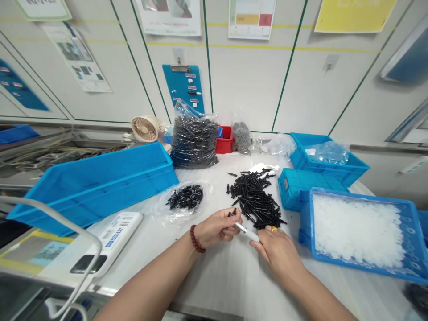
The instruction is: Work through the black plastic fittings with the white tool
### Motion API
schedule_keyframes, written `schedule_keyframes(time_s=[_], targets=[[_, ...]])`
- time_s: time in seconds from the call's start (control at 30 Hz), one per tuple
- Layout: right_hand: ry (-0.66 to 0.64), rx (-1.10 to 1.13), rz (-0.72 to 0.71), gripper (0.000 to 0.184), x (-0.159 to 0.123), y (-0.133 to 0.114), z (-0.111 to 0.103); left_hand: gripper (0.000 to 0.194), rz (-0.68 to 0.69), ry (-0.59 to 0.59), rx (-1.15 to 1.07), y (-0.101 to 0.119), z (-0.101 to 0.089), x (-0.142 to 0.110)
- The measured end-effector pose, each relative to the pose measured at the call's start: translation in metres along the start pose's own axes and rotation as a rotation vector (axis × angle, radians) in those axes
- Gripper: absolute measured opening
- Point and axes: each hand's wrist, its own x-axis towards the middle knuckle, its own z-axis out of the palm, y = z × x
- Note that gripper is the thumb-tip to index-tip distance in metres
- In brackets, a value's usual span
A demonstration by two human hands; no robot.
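My left hand [217, 228], with a dark red bead bracelet at the wrist, is closed on small black parts [233, 212] pinched at its fingertips. A slim tool with a white handle and silver tip [246, 231] is gripped in my right hand [279, 249]. The silver end of this tool points at the left fingers and meets them; the exact contact is hidden. Just beyond both hands lies a loose pile of thin black pointed pieces [256, 198]. Left of it, a clear plastic bag [163, 208] spread on the table holds short black parts with grey bands [185, 197].
A blue bin [361, 232] of white translucent pieces stands at the right, beside a teal box [310, 183] and another blue bin [354, 167]. At left are a long blue bin [100, 183] and a white scale [110, 240]. A full bag [194, 140] and red bin [224, 140] stand behind.
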Motion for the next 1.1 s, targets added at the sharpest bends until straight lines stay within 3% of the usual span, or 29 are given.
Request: schedule_keyframes(time_s=[0.53, 0.7, 0.77, 0.87, 0.93, 1.0, 1.1], targets=[[-0.011, -0.027, 0.004, 0.026, -0.003, -0.011, 0.005, 0.052, -0.115, 0.003, 0.111, -0.008, 0.000, 0.002], [0.026, 0.023, 0.007, 0.024, -0.002, -0.009, 0.005, 0.051, -0.015, 0.036, 0.347, -0.012, 0.000, 0.006], [0.066, 0.070, 0.019, 0.015, -0.002, -0.006, 0.005, 0.049, 0.056, 0.138, 0.550, -0.008, -0.004, 0.008], [0.150, 0.117, 0.056, 0.026, -0.002, 0.000, 0.005, 0.050, 0.139, 0.517, 1.001, 0.001, -0.013, 0.013], [0.201, 0.142, 0.070, 0.032, -0.002, 0.002, 0.006, 0.044, 0.173, 0.708, 1.227, 0.004, -0.018, 0.018], [0.230, 0.179, 0.058, 0.034, -0.003, 0.003, 0.007, 0.029, 0.179, 0.781, 1.364, 0.002, -0.022, 0.023], [0.249, 0.216, 0.037, 0.037, -0.003, 0.002, 0.008, 0.022, 0.120, 0.826, 1.560, -0.005, -0.024, 0.031]])
